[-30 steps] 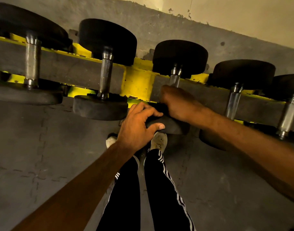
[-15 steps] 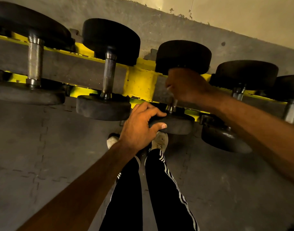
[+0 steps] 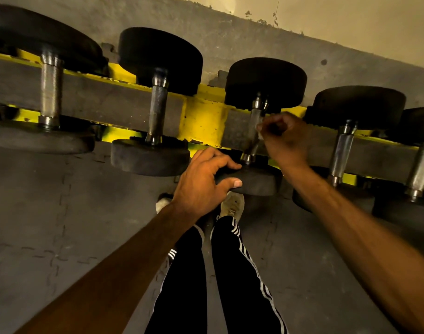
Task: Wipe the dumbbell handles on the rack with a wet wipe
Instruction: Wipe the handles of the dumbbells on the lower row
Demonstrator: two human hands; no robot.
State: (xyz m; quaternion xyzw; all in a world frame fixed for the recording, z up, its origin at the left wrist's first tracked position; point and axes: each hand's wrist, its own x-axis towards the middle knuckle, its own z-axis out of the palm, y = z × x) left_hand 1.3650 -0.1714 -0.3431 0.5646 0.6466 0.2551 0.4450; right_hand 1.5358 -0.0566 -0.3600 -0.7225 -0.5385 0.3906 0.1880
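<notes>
One handle (image 3: 253, 126) is being wiped: the right grip (image 3: 286, 138) is pinching a pale scrap, likely the wet wipe (image 3: 261, 135), against its side. Just below, the left grip (image 3: 206, 179) is clasping that dumbbell's near head (image 3: 254, 182). Four other handles (image 3: 158, 109) are flanking them on the rack (image 3: 203, 121); whether those are wiped, I cannot tell.

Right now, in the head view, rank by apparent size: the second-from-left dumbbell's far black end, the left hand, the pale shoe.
1. Far black end.
2. Left hand, nearer the camera, so enlarged.
3. Pale shoe, partly hidden.
</notes>
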